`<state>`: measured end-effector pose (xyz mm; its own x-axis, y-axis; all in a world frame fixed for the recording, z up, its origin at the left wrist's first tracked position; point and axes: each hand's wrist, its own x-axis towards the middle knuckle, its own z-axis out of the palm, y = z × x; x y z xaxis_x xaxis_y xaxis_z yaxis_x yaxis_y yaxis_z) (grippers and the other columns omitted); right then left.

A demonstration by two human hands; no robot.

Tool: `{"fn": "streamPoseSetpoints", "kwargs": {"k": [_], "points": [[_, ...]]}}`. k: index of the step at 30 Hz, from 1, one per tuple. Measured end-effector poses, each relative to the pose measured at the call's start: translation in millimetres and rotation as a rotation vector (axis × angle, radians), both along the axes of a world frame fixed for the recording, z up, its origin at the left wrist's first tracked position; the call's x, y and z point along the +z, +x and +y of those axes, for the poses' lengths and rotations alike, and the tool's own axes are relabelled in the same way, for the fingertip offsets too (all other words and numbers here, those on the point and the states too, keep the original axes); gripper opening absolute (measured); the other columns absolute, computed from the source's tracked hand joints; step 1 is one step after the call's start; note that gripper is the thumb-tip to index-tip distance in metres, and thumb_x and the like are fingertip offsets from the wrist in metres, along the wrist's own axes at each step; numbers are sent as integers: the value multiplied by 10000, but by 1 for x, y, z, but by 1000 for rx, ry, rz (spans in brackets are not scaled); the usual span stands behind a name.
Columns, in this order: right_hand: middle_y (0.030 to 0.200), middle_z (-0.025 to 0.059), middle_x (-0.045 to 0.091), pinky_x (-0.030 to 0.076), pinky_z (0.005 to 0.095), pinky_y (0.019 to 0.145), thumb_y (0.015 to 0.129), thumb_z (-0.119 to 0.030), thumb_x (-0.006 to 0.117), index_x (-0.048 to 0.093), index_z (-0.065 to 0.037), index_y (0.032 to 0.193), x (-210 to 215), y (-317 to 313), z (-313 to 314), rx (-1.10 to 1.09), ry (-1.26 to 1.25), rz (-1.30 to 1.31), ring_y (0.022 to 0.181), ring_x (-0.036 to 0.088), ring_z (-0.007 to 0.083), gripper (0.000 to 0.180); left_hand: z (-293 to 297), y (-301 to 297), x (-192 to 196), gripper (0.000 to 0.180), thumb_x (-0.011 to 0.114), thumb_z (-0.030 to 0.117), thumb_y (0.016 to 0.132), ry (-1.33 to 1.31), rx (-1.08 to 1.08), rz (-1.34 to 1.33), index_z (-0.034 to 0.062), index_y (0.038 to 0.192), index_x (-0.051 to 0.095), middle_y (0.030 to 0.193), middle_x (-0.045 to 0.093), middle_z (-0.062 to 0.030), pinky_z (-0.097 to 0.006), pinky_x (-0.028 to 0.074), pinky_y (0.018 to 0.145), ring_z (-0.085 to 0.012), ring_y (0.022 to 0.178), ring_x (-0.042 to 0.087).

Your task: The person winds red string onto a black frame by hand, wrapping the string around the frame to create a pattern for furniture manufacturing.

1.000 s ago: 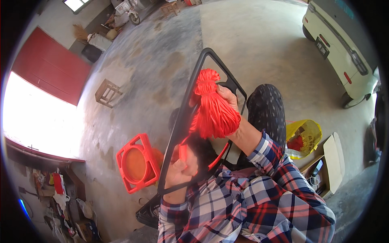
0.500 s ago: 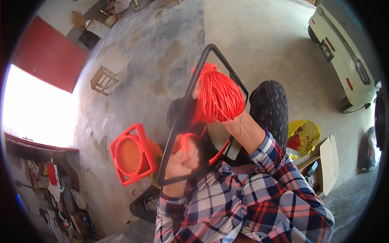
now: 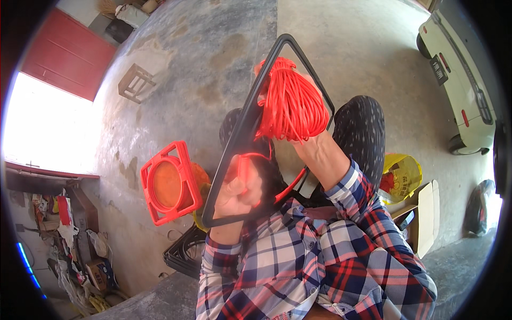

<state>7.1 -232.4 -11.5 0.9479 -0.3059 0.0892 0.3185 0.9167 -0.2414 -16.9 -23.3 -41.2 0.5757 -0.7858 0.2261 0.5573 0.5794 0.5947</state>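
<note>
A thick bundle of red cord [image 3: 296,101] hangs in loops over my right hand [image 3: 314,140], whose fingers are mostly hidden by the strands; a little of them shows at the bundle's left edge. Lower and to the left, my left hand [image 3: 237,194] is closed around a red band or strip [image 3: 244,173]. I see that hand hazily through a dark, see-through sheet. The sheet is bordered by a thin black frame [image 3: 234,133], which stands tilted between my knees, around both hands. A red tube-like length [image 3: 290,186] runs below the bundle toward my lap.
Left of me is a red square frame with a round opening [image 3: 170,184], beside black racks [image 3: 184,253]. To my right are a yellow bag [image 3: 402,178] and an open cardboard box [image 3: 426,218]. A wooden stool [image 3: 136,82] and a pale van [image 3: 461,90] stand farther off.
The black frame and the cord bundle sit slightly higher in view, and the head view has shifted a little. Both hands keep their holds.
</note>
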Motion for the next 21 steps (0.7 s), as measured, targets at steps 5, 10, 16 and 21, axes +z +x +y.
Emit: {"fn": "streamPoseSetpoints", "kwargs": {"k": [5,10,16,21], "points": [[877,130,653,559,400,716,942,-245,495,608,-20,1045,-3,-4,-2,121,226,-20,797,649,256,272,-2,-3,-1,438,589,115,930,3,5,0,246,1344,530,826,495,-85,-205,252,381,-94,451,341],[988,74,671,548,399,815,945,-262,536,613,-60,1077,-29,0,-6,196,226,-74,902,650,218,253,1,-5,-3,437,590,118,930,8,0,-34,246,1343,530,834,489,-84,-210,241,376,-96,451,335],[1097,56,653,550,390,823,907,-118,599,548,-74,1187,-29,-12,2,83,-81,29,992,642,226,288,14,6,-13,423,575,130,937,-38,20,-24,245,1342,533,843,491,-96,-212,236,374,-100,449,324],[855,5,576,477,272,610,850,-78,678,565,-70,1032,-42,-25,13,255,-83,145,798,589,141,214,17,10,-11,418,563,125,942,-57,48,-19,236,1344,534,853,491,-103,-217,234,369,-102,438,312]]}}
